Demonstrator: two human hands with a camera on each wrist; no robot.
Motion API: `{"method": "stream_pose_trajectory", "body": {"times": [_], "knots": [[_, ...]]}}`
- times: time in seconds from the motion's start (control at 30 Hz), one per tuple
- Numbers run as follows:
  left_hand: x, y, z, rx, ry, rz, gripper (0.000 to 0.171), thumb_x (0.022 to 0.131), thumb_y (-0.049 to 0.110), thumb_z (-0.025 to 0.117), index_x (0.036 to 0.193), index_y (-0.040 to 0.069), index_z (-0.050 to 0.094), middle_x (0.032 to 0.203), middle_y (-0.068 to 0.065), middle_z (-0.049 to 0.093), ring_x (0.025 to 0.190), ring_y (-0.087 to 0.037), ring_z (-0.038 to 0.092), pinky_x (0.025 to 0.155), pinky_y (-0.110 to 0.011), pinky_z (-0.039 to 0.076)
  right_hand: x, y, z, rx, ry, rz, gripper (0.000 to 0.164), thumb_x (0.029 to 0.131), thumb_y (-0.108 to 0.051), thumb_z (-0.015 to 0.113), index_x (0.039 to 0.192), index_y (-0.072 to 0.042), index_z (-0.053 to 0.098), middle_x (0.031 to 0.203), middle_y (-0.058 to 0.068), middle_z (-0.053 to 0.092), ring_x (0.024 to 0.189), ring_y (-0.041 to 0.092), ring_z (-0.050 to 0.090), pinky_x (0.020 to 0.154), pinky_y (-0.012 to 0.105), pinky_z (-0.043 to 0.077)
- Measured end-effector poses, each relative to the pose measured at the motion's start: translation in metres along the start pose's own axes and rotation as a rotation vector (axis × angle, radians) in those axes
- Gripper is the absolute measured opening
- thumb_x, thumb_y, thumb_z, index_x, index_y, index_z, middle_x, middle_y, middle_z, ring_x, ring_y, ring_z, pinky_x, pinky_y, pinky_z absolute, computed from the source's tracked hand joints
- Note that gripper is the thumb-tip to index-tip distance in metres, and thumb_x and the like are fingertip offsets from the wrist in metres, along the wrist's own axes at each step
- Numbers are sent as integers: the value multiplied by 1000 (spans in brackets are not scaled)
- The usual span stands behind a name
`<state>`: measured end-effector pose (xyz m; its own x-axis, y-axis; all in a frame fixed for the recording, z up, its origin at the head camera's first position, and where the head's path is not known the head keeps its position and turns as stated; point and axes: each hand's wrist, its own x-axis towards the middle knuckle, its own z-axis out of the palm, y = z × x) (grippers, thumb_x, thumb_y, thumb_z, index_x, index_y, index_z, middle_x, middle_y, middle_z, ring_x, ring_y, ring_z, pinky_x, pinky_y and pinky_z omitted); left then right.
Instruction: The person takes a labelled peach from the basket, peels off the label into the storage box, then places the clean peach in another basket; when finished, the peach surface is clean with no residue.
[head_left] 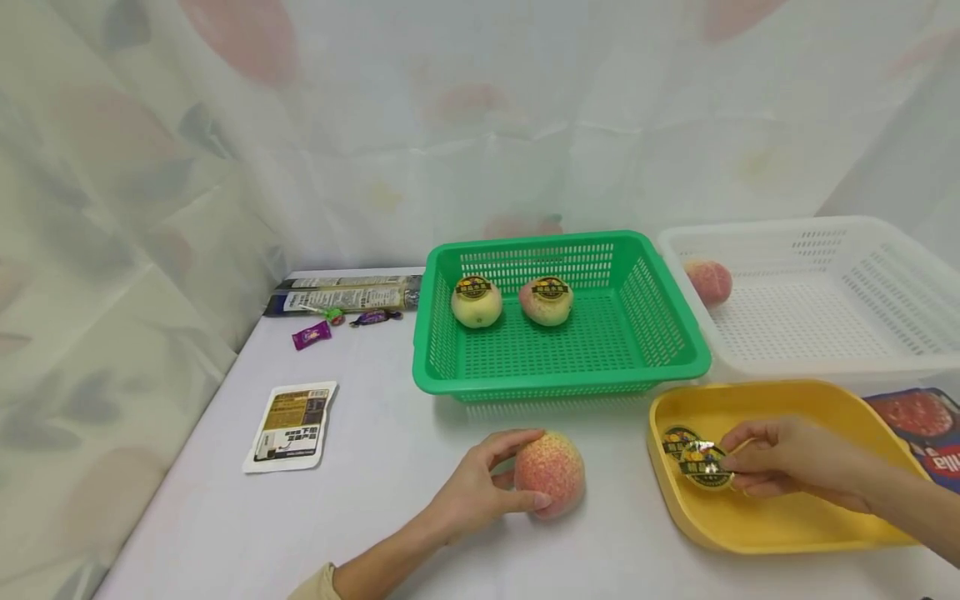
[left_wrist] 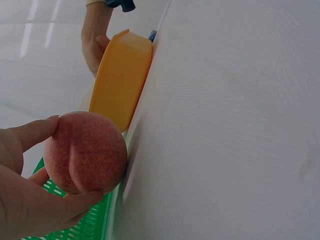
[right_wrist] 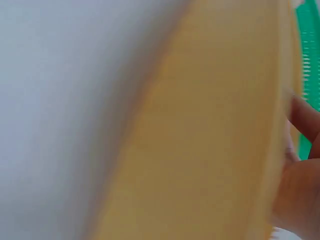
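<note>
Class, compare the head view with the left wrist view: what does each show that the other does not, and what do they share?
Only the head view shows the two stickered peaches, the round label pinched by the right hand, a small purple packet and the white packet.

Only the left wrist view shows the groove in the held peach and the right sleeve's cuff.

Both show the left hand gripping that peach, part of the right arm, the yellow tray and the green basket.

Left fingers (head_left: 519, 438) curve wide apart, right fingers (head_left: 750, 460) pinch closely.
</note>
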<state>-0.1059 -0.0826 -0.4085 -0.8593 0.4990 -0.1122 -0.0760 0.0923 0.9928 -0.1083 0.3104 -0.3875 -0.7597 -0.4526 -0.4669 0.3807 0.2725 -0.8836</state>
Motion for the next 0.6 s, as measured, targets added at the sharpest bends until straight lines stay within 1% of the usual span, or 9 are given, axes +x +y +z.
{"method": "stream_pose_trajectory", "body": {"times": [0.13, 0.23, 0.37, 0.5, 0.6], "knots": [[0, 0, -1, -4, 3, -5, 66, 75, 0, 80, 134, 11, 53, 134, -8, 45, 126, -29, 42, 101, -38, 42, 1, 17, 9, 43, -24, 46, 14, 93, -8, 60, 102, 3, 58, 84, 7, 66, 72, 13, 66, 66, 28, 57], [-1, 0, -1, 2, 4, -5, 66, 75, 1, 80, 134, 11, 53, 134, -8, 45, 126, -28, 42, 102, -38, 41, 1, 21, 17, 22, 10, 78, 17, 91, -9, 63, 101, 4, 57, 80, 8, 66, 69, 13, 66, 63, 28, 57], [0, -1, -1, 5, 0, -1, 66, 76, 2, 80, 135, 11, 53, 134, -8, 45, 126, -28, 42, 102, -38, 41, 2, 22, 22, -68, 85, 90, 19, 89, -10, 66, 98, 5, 58, 75, 8, 65, 65, 13, 65, 59, 28, 57], [0, -1, -1, 11, -3, -2, 66, 76, 2, 80, 135, 12, 53, 135, -8, 45, 127, -28, 42, 102, -38, 41, 2, 20, 27, -185, 169, 93, 20, 86, -11, 69, 94, 4, 58, 70, 6, 62, 60, 13, 62, 55, 27, 56], [0, 0, -1, 21, -3, 2, 66, 76, 3, 80, 135, 12, 53, 135, -8, 45, 127, -28, 41, 102, -38, 41, 3, 18, 31, -287, 245, 102, 23, 84, -15, 73, 90, 1, 58, 65, 5, 59, 56, 13, 58, 51, 26, 54]]}}
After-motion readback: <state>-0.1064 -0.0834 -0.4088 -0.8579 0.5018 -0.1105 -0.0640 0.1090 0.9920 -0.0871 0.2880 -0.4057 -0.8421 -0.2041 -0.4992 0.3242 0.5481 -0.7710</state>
